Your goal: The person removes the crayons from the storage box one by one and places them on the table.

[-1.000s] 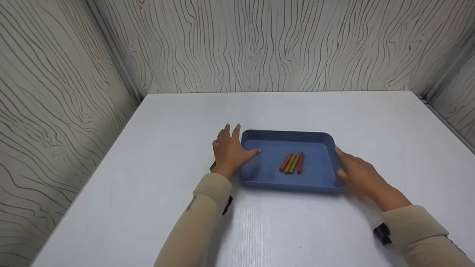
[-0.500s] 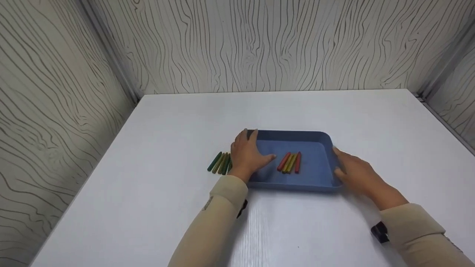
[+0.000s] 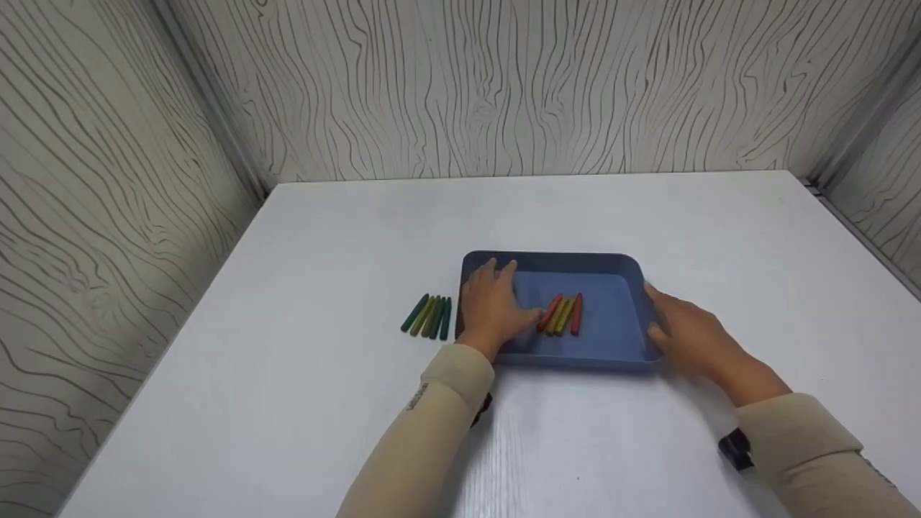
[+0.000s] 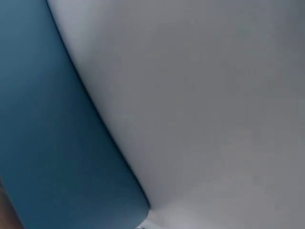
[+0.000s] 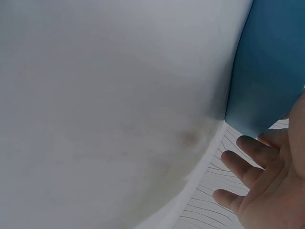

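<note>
The crayons (image 3: 565,315) in the tray (image 3: 611,309) seem light, stiff, brittle (perhaps slick): pinch mid-length. Left hand (image 3: 495,303) over the tray, right hand (image 3: 694,334) at its wall: fingers spread.

- Tray (image 3: 611,309): smooth, plastic-looking, matt on its floor.
- Inner crayons (image 3: 561,316), within the tray: waxy-looking, smooth.
- Outer crayons (image 3: 429,316), left of the tray: likewise waxy-looking.
- Counter (image 3: 288,396), beneath the tray: smooth, softly glossy in front.
- Panel (image 3: 489,93), behind the tray: matt, wood-grain patterned.
- Sleeves (image 3: 417,439), nearer than the tray: matt cloth.
</note>
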`<state>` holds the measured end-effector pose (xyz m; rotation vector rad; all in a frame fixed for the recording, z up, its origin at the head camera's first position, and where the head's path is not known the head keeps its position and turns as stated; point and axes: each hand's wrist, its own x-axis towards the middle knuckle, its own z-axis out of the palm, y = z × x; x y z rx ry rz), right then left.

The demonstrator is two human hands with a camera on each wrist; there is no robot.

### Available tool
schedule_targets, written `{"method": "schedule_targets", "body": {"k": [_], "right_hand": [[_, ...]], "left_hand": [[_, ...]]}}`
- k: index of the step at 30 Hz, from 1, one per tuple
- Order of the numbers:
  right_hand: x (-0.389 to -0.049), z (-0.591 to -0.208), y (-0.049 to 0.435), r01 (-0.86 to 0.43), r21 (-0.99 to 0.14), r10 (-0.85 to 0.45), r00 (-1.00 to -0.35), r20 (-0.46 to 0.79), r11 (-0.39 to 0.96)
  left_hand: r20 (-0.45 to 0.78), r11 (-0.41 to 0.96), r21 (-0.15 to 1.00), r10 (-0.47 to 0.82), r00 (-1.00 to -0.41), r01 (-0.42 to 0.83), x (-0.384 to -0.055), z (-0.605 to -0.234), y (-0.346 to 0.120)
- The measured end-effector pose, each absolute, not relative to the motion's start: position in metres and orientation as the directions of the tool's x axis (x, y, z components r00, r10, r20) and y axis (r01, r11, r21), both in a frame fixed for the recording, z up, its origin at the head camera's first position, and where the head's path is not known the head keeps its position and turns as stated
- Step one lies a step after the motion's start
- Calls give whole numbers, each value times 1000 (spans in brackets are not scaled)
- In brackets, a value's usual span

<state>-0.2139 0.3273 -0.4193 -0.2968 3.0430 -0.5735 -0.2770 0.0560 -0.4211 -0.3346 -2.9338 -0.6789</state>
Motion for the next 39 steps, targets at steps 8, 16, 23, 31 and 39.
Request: {"method": "schedule_targets", "body": {"k": [8, 16, 23, 31, 39], "right_hand": [[-215, -420, 328, -175, -362, -185, -983, 7, 916], [-216, -419, 328, -178, -367, -190, -982, 2, 913], [-214, -419, 328, -185, -362, -195, -981, 10, 914], [-215, -421, 330, -192, -359, -200, -980, 15, 914], [-216, -422, 330, -197, -364, -203, -979, 23, 910]], "left_hand": [[105, 882, 403, 221, -970, 245, -275, -421, 60], [45, 883, 392, 260, -965, 256, -275, -422, 61], [69, 864, 379, 330, -941, 331, -274, -425, 62], [74, 830, 419, 372, -925, 367, -273, -427, 66], [79, 766, 496, 429, -900, 409, -272, -430, 71]]}}
